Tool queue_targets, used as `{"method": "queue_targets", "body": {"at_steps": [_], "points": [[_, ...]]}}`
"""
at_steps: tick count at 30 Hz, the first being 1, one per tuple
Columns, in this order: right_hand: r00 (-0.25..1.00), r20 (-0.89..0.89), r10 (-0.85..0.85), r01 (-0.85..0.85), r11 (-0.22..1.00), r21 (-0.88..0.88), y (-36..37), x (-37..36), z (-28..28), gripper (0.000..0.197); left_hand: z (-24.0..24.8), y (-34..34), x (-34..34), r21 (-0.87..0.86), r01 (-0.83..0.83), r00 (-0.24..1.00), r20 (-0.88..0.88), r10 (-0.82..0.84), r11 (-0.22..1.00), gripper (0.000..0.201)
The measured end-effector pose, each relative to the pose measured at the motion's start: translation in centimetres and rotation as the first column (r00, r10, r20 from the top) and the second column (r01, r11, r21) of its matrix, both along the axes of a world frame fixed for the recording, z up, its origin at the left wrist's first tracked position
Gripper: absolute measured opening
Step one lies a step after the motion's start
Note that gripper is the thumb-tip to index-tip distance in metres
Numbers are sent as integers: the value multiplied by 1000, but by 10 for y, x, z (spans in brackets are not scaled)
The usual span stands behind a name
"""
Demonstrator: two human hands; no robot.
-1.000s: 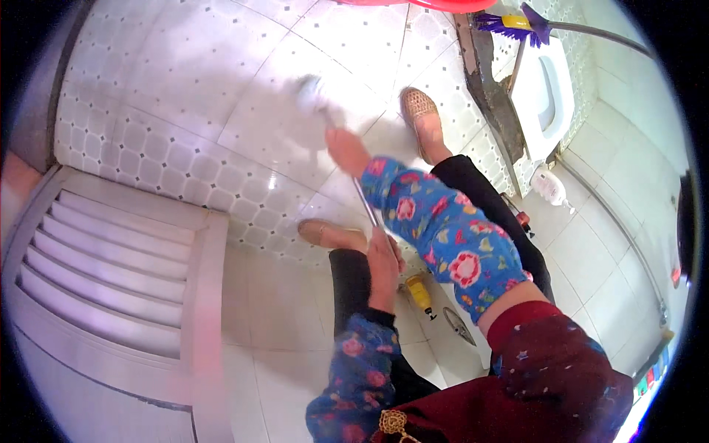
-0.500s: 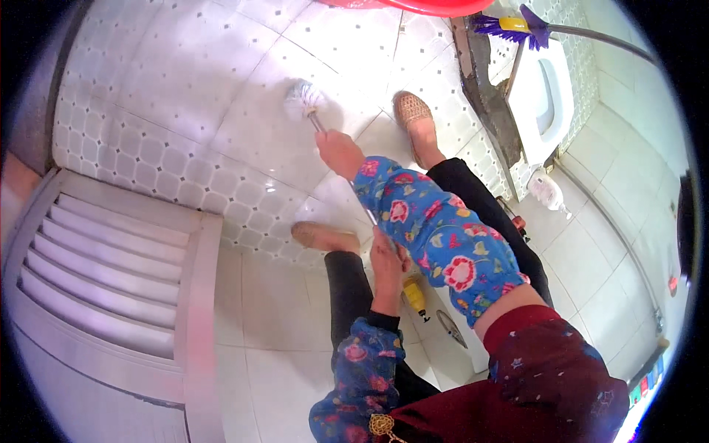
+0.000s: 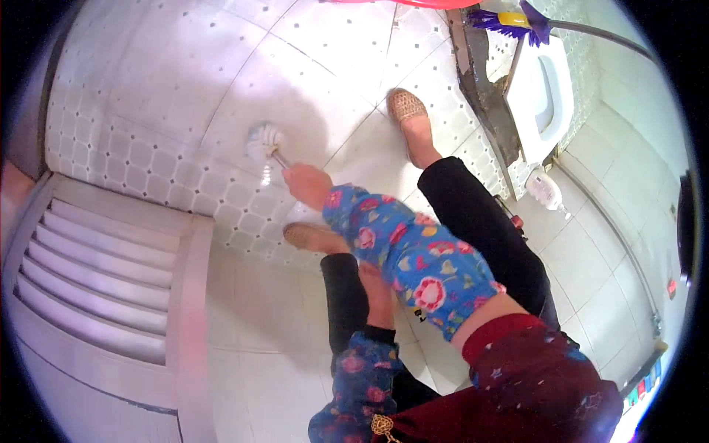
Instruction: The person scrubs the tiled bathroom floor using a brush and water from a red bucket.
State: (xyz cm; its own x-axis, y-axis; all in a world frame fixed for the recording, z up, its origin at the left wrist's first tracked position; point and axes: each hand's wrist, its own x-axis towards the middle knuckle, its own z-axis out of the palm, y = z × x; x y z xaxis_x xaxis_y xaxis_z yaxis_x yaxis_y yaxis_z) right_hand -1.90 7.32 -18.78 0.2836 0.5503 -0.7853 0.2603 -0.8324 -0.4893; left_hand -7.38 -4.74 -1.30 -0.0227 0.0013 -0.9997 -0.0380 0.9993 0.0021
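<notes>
My right hand (image 3: pixel 307 184) is closed round the metal handle of a toilet brush (image 3: pixel 266 139), close below its round white bristle head. The bristles are down on the wet tiled floor, in front of my left shoe. Lower down, my left hand (image 3: pixel 377 289) is in line with the same handle, at its rear end. The blue floral sleeve (image 3: pixel 413 255) of my right arm covers the left fingers and most of the handle, but half a second ago that hand was wrapped round it.
A louvred door (image 3: pixel 111 262) stands at the left. At the right are a white squat toilet (image 3: pixel 543 96), a purple broom (image 3: pixel 517 22) and a white bottle (image 3: pixel 545 190). The rim of a red basin (image 3: pixel 436 2) shows at the top. My tan shoes (image 3: pixel 408 105) stand on the tiles.
The brush head has moved left and towards me across the floor, with my right hand following. My right sleeve now covers the left fingers and the yellow bottle seen before.
</notes>
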Motion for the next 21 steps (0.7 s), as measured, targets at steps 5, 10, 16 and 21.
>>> {"method": "queue_targets", "body": {"at_steps": [5,10,16,21], "points": [[973,219,-76,54,993,104,-10,63,-28,28,-26,-16,27,87,-33,997,67,27,996,35],[935,101,-339,336,941,45,-21,117,-7,28,-24,21,49,116,383,908,134,-396,917,38],[950,312,-10,10,1000,2,-121,63,-3,12,14,-32,-3,-128,566,823,147,-549,814,45],[898,205,-389,394,919,15,-65,195,-24,25,-47,27,85,129,664,705,219,-675,736,45]]}}
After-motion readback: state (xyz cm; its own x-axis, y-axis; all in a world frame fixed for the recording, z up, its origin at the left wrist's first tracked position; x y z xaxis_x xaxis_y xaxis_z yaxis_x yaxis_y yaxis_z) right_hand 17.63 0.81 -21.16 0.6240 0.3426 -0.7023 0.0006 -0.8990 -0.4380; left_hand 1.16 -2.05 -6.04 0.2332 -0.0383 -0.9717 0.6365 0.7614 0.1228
